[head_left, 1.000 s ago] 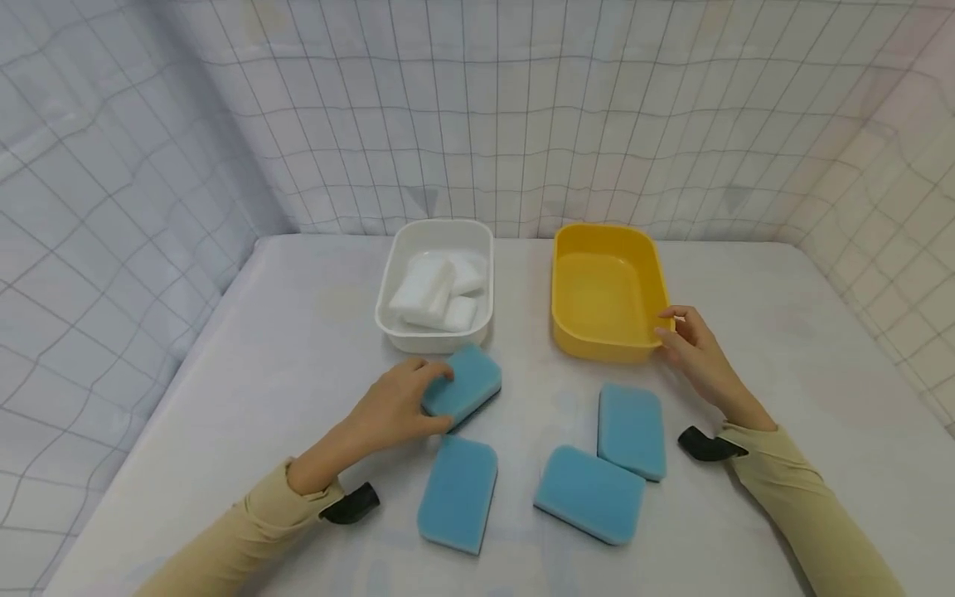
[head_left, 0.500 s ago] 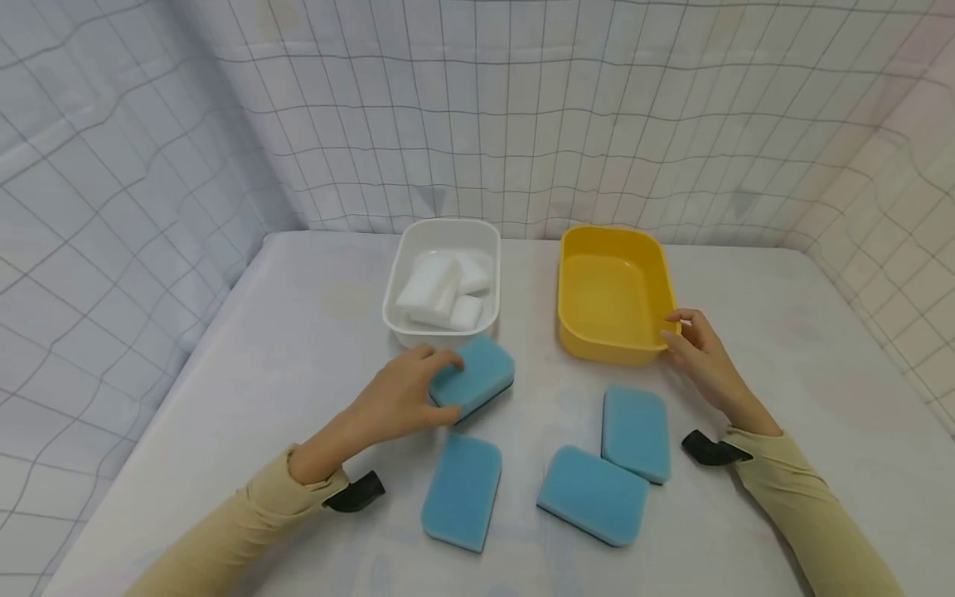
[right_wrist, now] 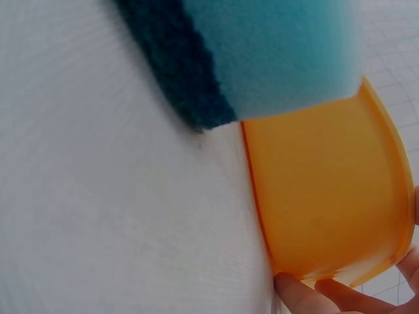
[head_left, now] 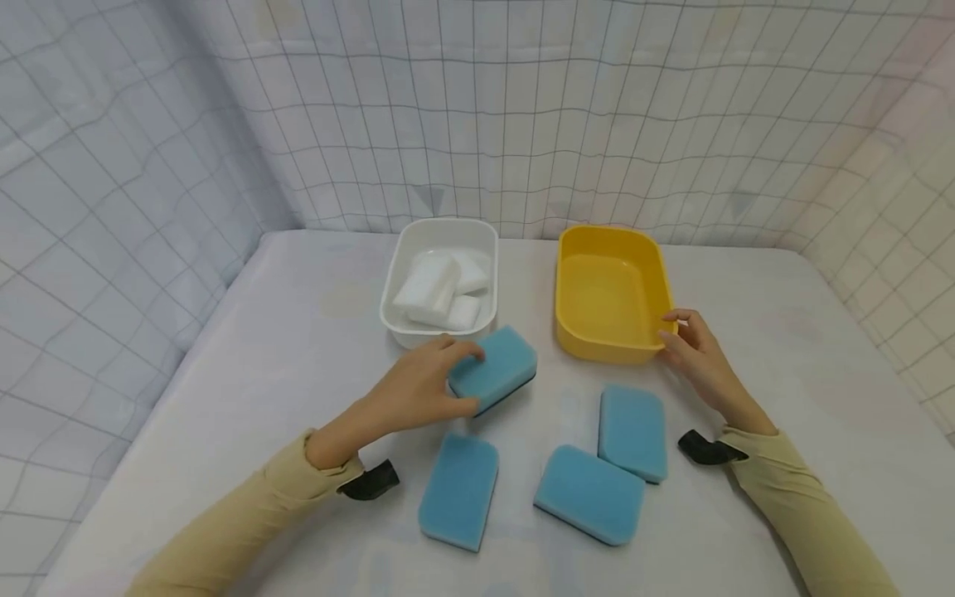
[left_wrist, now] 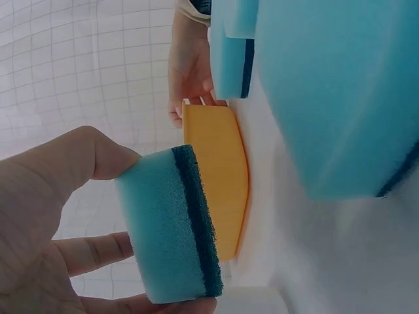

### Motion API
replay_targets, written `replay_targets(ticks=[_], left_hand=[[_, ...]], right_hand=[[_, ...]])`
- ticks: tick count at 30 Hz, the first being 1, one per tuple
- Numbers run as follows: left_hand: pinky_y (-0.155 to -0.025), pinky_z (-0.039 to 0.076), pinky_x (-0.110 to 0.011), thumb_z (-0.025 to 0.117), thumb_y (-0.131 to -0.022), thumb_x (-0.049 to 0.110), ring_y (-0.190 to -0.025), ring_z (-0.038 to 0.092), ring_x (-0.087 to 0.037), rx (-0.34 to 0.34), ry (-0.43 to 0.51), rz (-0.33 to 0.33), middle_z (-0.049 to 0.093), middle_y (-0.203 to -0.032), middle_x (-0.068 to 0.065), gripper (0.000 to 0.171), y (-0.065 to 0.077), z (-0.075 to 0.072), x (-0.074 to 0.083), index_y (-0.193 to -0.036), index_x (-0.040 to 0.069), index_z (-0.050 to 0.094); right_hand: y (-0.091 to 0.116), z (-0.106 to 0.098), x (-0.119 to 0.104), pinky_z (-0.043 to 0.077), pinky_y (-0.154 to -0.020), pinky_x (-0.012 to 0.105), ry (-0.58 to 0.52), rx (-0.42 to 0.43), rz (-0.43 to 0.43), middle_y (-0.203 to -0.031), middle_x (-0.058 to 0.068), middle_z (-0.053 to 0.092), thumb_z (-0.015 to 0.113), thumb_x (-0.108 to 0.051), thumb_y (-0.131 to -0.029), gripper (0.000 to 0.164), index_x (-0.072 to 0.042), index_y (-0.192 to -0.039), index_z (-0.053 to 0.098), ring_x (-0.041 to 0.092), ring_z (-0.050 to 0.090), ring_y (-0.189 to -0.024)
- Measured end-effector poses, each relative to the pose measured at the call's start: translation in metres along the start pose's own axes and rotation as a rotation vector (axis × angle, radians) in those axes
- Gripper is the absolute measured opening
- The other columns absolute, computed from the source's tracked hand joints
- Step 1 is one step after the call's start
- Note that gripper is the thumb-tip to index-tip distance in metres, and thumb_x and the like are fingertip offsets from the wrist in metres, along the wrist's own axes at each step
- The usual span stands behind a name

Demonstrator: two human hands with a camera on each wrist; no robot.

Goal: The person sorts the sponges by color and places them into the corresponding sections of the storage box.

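My left hand grips a blue sponge between thumb and fingers, in front of the white tub. In the left wrist view this sponge shows a dark scouring layer on its underside and is held above the table. My right hand holds the near right corner of a yellow tub, thumb outside and a fingertip over the rim. The inside of the yellow tub is bare. Three more blue sponges lie on the table: one at the left, one in the middle and one at the right.
A white tub with several white sponge blocks stands at the back left of the yellow one. White grid-patterned curtains rise behind the table and at both sides.
The left hand has lifted the blue sponge and carried it to the right, toward the yellow tub. My right hand has stayed at the yellow tub's corner.
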State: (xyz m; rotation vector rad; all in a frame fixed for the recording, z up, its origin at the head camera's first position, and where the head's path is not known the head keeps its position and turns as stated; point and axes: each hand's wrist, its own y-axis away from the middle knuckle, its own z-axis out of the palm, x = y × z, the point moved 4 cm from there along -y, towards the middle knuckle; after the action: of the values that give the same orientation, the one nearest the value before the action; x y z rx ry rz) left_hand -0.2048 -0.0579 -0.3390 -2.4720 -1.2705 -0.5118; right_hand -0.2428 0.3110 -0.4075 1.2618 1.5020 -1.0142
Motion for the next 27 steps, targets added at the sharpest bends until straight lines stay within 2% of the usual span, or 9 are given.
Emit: replay_targets(ticks=[5,14,27], left_hand=[[-0.068,0.044,-0.026,0.068,-0.074,0.027,-0.084,0.053,-0.015,-0.012,0.005,0.002,0.058,-0.11,-0.007,0.044,-0.012,0.0,0.006,-0.117,0.02,0.057],[-0.071,0.046,-0.028,0.069,-0.075,0.029,-0.086,0.055,-0.017,-0.005,-0.001,0.023,0.059,-0.112,-0.009,0.045,-0.026,0.002,0.016,-0.117,0.019,0.057],[-0.072,0.048,-0.029,0.068,-0.076,0.027,-0.089,0.055,-0.019,-0.011,0.022,0.068,0.059,-0.113,-0.011,0.044,-0.05,0.006,0.031,-0.118,0.017,0.057]], right_hand=[[0.001,0.0,0.0,0.047,-0.082,0.007,0.007,-0.004,0.007,-0.141,0.028,0.025,0.044,-0.025,-0.099,0.024,-0.023,-0.122,0.036,-0.008,0.049,-0.103],[0.0,-0.001,0.001,0.047,-0.083,0.007,-0.001,-0.014,0.012,-0.145,0.03,0.021,0.045,-0.025,-0.099,0.026,-0.022,-0.123,0.035,-0.007,0.048,-0.105],[0.0,-0.001,0.002,0.047,-0.083,0.008,0.018,-0.008,0.007,-0.141,0.024,0.03,0.044,-0.025,-0.1,0.024,-0.021,-0.122,0.035,-0.007,0.051,-0.102]])
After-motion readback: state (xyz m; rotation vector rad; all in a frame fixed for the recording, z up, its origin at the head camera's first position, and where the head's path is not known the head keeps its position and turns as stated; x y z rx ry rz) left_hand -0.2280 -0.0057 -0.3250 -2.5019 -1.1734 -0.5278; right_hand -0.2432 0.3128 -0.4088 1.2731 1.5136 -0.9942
